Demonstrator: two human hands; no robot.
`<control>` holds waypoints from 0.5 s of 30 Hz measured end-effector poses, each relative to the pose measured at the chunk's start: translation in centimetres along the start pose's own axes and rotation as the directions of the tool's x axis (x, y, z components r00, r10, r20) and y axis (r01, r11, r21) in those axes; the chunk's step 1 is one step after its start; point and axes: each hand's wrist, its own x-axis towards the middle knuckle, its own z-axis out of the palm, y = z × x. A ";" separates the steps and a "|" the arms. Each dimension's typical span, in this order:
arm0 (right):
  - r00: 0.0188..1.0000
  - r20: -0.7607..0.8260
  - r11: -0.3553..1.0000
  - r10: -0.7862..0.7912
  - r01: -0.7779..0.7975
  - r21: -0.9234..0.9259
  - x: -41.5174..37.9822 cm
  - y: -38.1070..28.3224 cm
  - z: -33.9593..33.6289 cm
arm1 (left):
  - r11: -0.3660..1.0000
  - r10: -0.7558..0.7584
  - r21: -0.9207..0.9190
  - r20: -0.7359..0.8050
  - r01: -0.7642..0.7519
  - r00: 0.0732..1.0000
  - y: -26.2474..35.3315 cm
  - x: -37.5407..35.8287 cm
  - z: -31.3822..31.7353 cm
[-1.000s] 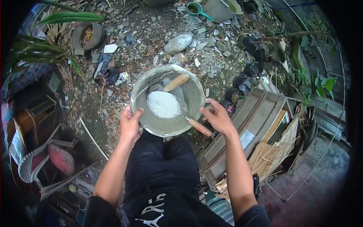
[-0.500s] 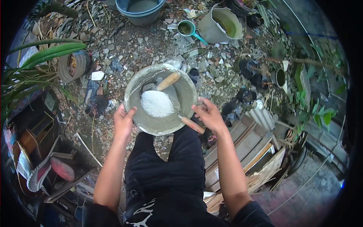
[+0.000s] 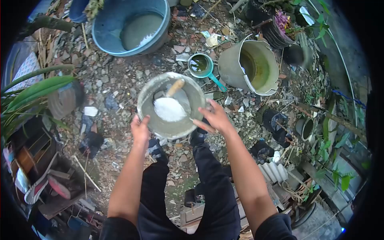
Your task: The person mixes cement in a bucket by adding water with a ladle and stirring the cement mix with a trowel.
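Observation:
A grey, cement-crusted bucket (image 3: 166, 129) is held up in front of my legs, its mouth facing me. My left hand (image 3: 141, 129) is closed on its left rim, and my right hand (image 3: 218, 118) grips the right rim. Inside lies a heap of white powder (image 3: 169, 109). Behind the powder rests a tool with a pale wooden handle (image 3: 176, 87), its blade partly hidden. A second wooden handle (image 3: 205, 126) sticks out over the rim below my right fingers; the tool's other end is hard to make out.
Ahead on the rubble ground stand a large blue tub (image 3: 128, 52) with grey contents, a teal dipper (image 3: 201, 66) holding dark liquid, and a broken-rimmed pail (image 3: 232, 66) lying tilted. Long-leaved plants (image 3: 40, 93) are at left; black plant bags (image 3: 276, 122) sit at right.
I have stepped forward, my legs now apart. The bucket stays in both hands, while the blue tub, dipper and pail appear nearer and lower in view.

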 end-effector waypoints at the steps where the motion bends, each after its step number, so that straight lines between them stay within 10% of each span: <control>1: 1.000 -0.006 1.000 0.013 -0.013 -0.015 2.1 0.0 0.2 | 1.000 -0.015 -0.011 0.008 0.015 1.000 -1.3 2.1 0.4; 15: 0.968 0.213 0.987 0.132 -0.148 0.061 17.9 4.5 4.1 | 0.963 -0.266 -0.069 -0.076 0.261 0.961 -10.9 17.1 1.5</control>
